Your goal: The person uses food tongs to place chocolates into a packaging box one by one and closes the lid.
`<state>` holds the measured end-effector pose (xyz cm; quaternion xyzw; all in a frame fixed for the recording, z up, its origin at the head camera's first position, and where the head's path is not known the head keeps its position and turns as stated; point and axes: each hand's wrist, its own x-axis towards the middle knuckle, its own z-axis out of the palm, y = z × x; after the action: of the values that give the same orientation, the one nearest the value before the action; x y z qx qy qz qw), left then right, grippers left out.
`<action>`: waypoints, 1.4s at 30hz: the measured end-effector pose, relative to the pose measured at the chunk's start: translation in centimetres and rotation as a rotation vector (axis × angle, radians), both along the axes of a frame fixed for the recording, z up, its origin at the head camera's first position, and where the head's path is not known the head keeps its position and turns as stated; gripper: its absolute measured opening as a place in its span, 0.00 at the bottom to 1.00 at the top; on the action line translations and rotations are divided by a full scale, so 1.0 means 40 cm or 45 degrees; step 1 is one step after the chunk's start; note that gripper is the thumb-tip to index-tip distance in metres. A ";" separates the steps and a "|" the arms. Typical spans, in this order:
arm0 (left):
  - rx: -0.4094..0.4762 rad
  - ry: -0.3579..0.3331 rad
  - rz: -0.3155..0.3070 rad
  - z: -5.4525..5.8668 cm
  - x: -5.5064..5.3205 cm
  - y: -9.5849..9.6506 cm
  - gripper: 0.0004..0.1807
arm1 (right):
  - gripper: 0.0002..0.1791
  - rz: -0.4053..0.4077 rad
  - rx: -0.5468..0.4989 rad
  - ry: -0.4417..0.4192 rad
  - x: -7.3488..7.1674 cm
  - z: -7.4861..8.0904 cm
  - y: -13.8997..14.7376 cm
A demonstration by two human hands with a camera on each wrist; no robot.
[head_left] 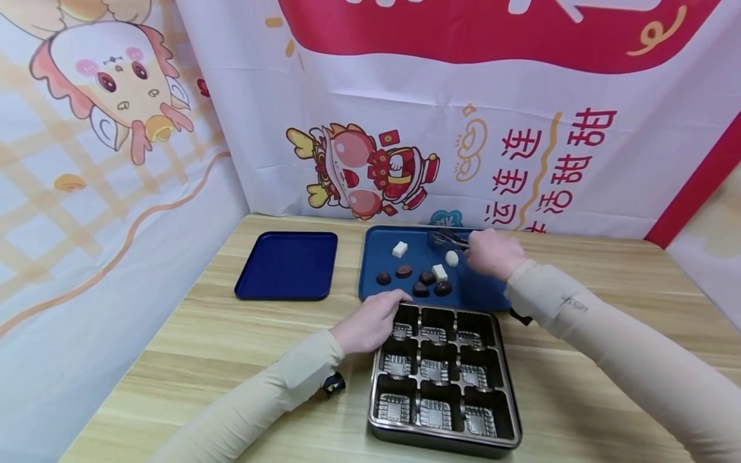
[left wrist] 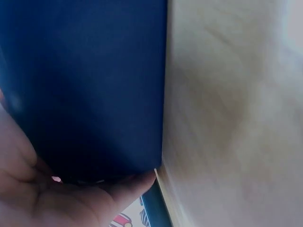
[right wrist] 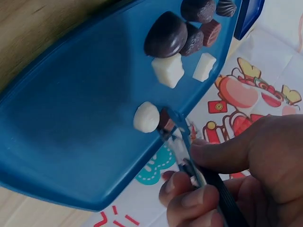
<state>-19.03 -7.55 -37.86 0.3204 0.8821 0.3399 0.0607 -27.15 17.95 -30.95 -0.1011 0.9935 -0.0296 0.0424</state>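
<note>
Printed cloth [head_left: 359, 90] backs a wood-grain bench [head_left: 214, 334] along its far edge. Near the middle of that edge lies a blue tray [head_left: 477, 292] of chocolates; a darker tray [head_left: 289, 263] sits toward the bench's far left corner. Nearer the viewer, just before the blue tray, stands a black box [head_left: 431, 434] divided into nine compartments, three by three.

The hands are apart. The left hand [head_left: 370, 323] is clamped on the far left corner of the box, its fingers reaching the rim. The right hand [head_left: 494, 251] grips a pair of tongs [right wrist: 180, 149] over the far side of the blue tray. Their tips meet a brown chocolate [right wrist: 166, 121] lying just beside a white egg-shaped chocolate [right wrist: 147, 117]; whether they are firmly closed on it cannot be told. Darker chocolates [right wrist: 165, 35] cluster toward the tray's near left part, with one white block [right wrist: 168, 70] beside them and another white block [right wrist: 205, 67] set apart.

The step in hand is judged to be taking up the brown chocolate with the tongs. Done well, the tips should straddle the piece evenly and low, without nudging its white neighbour. Pressure should be light, since a smooth, brittle sweet may slip or mark if squeezed hard. A straight lift would clear the raised tray edge, while the left hand steadies the box.
</note>
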 end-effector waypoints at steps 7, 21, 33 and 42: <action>0.002 0.021 0.042 0.002 0.009 0.007 0.19 | 0.17 0.113 0.030 0.052 -0.003 -0.005 0.028; 0.085 -0.109 0.141 0.019 -0.017 -0.020 0.17 | 0.19 0.116 -0.110 0.026 0.024 0.006 0.071; 0.067 -0.234 0.092 0.060 -0.040 -0.059 0.15 | 0.20 0.212 -0.199 0.156 0.119 0.051 0.112; 0.088 -0.290 0.112 0.052 -0.049 -0.065 0.14 | 0.16 0.274 -0.282 0.201 0.193 0.065 0.142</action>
<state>-20.99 -10.14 -35.78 0.2425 0.8705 0.4066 0.1346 -19.42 23.63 -28.36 -0.2128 0.9679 -0.1262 -0.0442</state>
